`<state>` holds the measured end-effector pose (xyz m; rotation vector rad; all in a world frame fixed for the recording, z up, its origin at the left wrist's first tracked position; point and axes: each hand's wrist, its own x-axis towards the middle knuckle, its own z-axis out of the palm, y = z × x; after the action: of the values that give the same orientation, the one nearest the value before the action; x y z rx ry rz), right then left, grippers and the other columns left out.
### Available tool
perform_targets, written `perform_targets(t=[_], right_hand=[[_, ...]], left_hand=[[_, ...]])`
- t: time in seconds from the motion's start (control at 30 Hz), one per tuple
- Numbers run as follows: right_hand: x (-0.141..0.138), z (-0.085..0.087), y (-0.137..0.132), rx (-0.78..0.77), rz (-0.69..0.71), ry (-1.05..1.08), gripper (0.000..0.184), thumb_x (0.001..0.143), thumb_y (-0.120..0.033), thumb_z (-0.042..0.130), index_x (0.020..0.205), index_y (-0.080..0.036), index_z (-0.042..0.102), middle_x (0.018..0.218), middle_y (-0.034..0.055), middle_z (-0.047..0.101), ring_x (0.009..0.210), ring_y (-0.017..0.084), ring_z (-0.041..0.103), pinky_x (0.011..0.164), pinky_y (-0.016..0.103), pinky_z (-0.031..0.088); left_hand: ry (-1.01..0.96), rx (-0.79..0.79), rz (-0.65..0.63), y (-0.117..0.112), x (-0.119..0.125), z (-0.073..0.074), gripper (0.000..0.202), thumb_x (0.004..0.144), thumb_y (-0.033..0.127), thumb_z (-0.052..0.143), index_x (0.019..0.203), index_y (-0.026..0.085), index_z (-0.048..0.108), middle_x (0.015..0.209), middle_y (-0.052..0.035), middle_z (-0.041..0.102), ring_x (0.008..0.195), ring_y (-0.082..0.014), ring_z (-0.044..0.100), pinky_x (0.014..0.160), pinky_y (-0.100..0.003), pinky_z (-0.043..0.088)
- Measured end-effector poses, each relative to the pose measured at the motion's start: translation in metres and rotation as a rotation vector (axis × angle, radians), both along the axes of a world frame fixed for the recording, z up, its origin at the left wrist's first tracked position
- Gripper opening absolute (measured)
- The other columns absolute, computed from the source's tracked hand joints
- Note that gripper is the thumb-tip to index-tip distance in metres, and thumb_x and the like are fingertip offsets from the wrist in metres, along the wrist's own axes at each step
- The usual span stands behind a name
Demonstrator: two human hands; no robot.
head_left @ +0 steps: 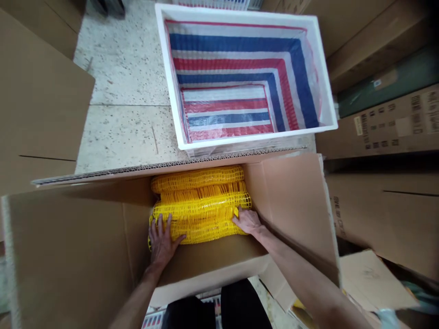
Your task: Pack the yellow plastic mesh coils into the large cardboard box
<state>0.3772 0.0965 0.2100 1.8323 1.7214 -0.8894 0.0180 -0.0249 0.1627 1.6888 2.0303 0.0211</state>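
Bundles of yellow plastic netting (202, 205) lie in rows inside a tall open cardboard box (212, 265). Over the left end of the front bundle rests my left hand (162, 242), its fingers spread and thumb stretched out along the near edge. At the opposite end my right hand (249, 221) is closed on the netting, with the thumb and a fingertip showing at a bit of yellow. Its other fingers are partly hidden near the box wall. Between the bundles and the near wall, some of the cardboard bottom shows.
Beyond the box stands a white plastic crate (259, 141) lined with red, white and blue striped sheeting. Large cardboard cartons (387, 123) are stacked on the right. The box's left flap (68, 256) stands out wide, and speckled floor (123, 128) shows past it.
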Motion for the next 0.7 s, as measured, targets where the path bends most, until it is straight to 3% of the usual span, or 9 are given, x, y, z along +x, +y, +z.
perform_targets(t=[0.13,0.23,0.33,0.47,0.6,0.7], right_hand=[[0.004,-0.013,-0.011,0.011,0.046,-0.008,0.044,0.101,-0.057,0.054,0.114,-0.019,0.072,0.101,0.0146,0.080,0.099,0.028,0.074,0.084,0.037,0.050],[0.005,-0.017,-0.023,0.062,0.061,-0.023,0.040,0.104,-0.050,0.048,0.117,-0.019,0.070,0.109,0.0151,0.078,0.108,0.028,0.070,0.085,0.035,0.050],[0.008,-0.022,-0.035,0.226,0.105,-0.004,0.038,0.105,-0.043,0.045,0.116,-0.017,0.070,0.123,0.0175,0.072,0.121,0.031,0.060,0.096,0.038,0.050],[0.012,-0.042,-0.041,0.421,0.127,0.065,0.035,0.103,-0.039,0.050,0.119,-0.014,0.069,0.122,0.0175,0.067,0.113,0.032,0.056,0.102,0.044,0.049],[0.015,-0.060,-0.039,0.382,0.127,0.055,0.035,0.103,-0.036,0.050,0.124,-0.014,0.068,0.122,0.0168,0.067,0.112,0.032,0.056,0.102,0.046,0.048],[0.015,-0.055,-0.037,0.370,0.127,0.064,0.042,0.104,-0.037,0.047,0.132,-0.012,0.065,0.126,0.0181,0.067,0.115,0.032,0.057,0.104,0.047,0.047]], left_hand=[[-0.032,0.036,0.007,-0.008,-0.002,-0.008,0.094,0.093,0.073,0.053,0.164,0.014,0.038,0.175,-0.0268,0.025,0.163,-0.0505,0.015,0.128,-0.073,0.020],[-0.045,0.054,0.015,-0.008,-0.002,-0.009,0.094,0.092,0.074,0.053,0.165,0.017,0.036,0.176,-0.0248,0.023,0.163,-0.0489,0.015,0.128,-0.072,0.019],[-0.059,0.063,0.025,-0.008,-0.001,-0.009,0.094,0.092,0.074,0.052,0.166,0.018,0.035,0.176,-0.0238,0.023,0.164,-0.0484,0.014,0.129,-0.071,0.019],[-0.086,0.063,0.032,-0.009,-0.001,-0.012,0.095,0.092,0.074,0.051,0.166,0.018,0.033,0.176,-0.0249,0.023,0.164,-0.0490,0.014,0.129,-0.072,0.017],[-0.103,0.057,0.059,-0.012,-0.003,-0.020,0.098,0.090,0.078,0.052,0.166,0.018,0.034,0.176,-0.0256,0.020,0.163,-0.0497,0.016,0.129,-0.073,0.018],[-0.123,0.057,0.076,-0.011,-0.005,-0.015,0.100,0.088,0.081,0.050,0.164,0.016,0.037,0.175,-0.0274,0.023,0.162,-0.0504,0.021,0.128,-0.072,0.024]])
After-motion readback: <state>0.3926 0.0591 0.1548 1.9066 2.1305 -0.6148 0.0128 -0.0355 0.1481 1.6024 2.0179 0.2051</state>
